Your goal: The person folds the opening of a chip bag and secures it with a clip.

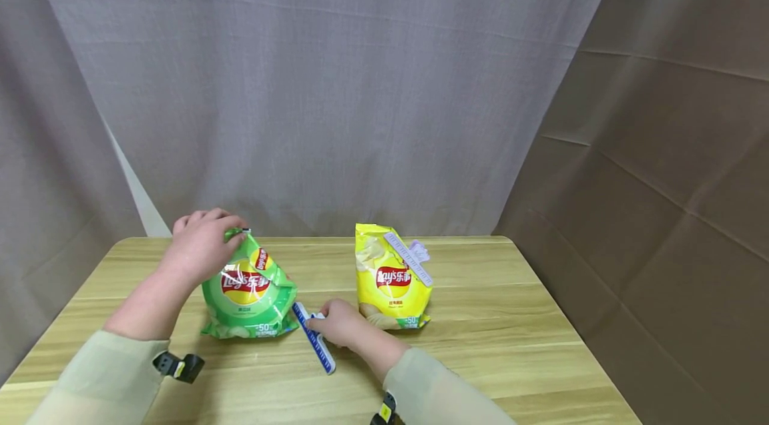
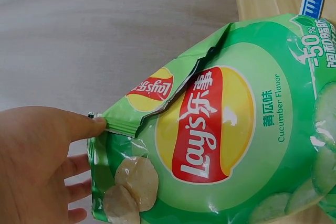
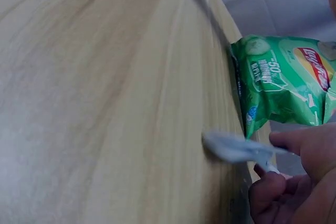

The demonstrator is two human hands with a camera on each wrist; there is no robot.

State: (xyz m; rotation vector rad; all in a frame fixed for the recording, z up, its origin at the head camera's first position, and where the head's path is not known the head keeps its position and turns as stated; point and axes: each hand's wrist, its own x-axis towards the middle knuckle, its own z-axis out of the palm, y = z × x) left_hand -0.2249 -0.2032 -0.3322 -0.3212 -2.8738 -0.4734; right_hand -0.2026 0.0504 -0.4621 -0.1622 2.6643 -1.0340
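Note:
A green chip bag (image 1: 243, 298) of cucumber flavor stands on the left of the table, its top folded over. My left hand (image 1: 204, 245) pinches that folded top corner; in the left wrist view the thumb (image 2: 89, 125) presses on the fold with the other fingers behind the bag. My right hand (image 1: 341, 323) grips the handle of a blue and white bag clip (image 1: 315, 338), patterned like piano keys. The clip's long bar lies close beside the green bag's lower right corner. In the right wrist view the clip (image 3: 231, 147) is blurred.
A yellow chip bag (image 1: 384, 305) stands right of the right hand, with a pale purple clip (image 1: 408, 257) across its folded top corner. The wooden table (image 1: 480, 345) ends at a grey curtain (image 1: 360, 111) behind and a brown cloth wall (image 1: 661, 211) on the right.

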